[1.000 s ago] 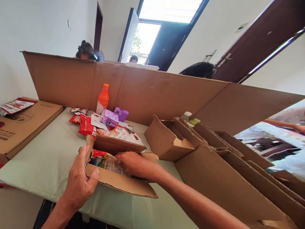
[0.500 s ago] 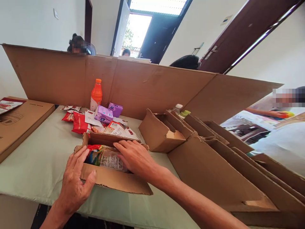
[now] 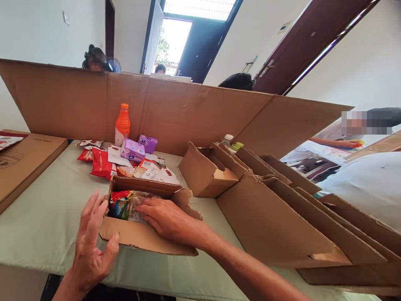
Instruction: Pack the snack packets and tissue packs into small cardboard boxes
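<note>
A small cardboard box (image 3: 140, 236) with its top open stands on the table in front of me. Inside lies a plastic food packet (image 3: 120, 207) with red, green and blue print and a printed label. My right hand (image 3: 171, 219) reaches over the box's front wall, its outstretched fingers resting on the packet and covering part of it. At the box's left end is my left hand (image 3: 94, 242), held up with fingers spread, holding nothing; whether the thumb touches the box I cannot tell.
Behind the box lie red packets (image 3: 103, 164), purple tissue packs (image 3: 133, 149), a Super Meal bag (image 3: 148, 169) and an orange bottle (image 3: 123, 125). Cardboard dividers (image 3: 275, 221) stand right, a flat carton (image 3: 31, 159) left. A cardboard screen (image 3: 188, 113) closes the back; people are beyond it.
My right hand has slid left and down onto the packet, off the box's back right rim. My left hand has moved slightly left, its fingers lifting off the box's rim.
</note>
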`<state>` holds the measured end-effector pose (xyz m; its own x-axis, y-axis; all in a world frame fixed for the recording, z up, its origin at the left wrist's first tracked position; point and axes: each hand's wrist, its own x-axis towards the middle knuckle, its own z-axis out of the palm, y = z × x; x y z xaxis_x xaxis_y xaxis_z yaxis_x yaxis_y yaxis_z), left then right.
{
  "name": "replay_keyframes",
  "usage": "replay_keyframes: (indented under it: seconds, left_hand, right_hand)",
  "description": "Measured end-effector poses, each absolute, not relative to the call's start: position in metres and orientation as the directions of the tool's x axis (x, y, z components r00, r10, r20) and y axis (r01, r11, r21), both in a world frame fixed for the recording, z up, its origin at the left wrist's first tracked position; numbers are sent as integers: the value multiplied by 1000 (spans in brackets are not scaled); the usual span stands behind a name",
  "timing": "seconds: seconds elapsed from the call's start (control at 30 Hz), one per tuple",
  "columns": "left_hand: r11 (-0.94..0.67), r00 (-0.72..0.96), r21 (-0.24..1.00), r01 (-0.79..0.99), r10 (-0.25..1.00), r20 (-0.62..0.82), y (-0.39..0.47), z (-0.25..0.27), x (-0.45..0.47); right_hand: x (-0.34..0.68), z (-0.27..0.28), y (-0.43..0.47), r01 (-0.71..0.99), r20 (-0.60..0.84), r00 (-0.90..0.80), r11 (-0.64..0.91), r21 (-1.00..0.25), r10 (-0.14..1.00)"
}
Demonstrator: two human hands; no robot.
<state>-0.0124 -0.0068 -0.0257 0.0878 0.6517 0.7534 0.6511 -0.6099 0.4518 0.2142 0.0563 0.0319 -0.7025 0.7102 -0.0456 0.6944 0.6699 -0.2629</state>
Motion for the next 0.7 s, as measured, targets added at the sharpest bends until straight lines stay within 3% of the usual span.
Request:
replay_keyframes:
  seconds: [0.1, 0.27, 0.4, 0.5, 0.7]
  left_hand:
    - [-595, 66, 501, 629, 683, 728, -6, -27, -13]
    - [-604, 193, 515, 608, 742, 642, 0, -29, -15]
    - [-630, 298, 466, 622, 740, 603, 5, -23, -20]
    - [-648, 367, 389, 654, 722, 586, 9, -18, -21]
    - [-663, 384, 330, 672, 693, 610, 11, -17, -17]
  right_hand:
    - [220, 33, 53, 696, 134, -661, 669, -260, 739]
    - [239, 31, 56, 700, 188, -643, 669, -249, 743]
    - [271, 33, 57, 743, 354, -509, 608, -279, 785]
    - [292, 31, 55, 794, 329, -454, 543, -273, 828]
    - [294, 29, 58, 785, 197, -512, 548, -289, 836]
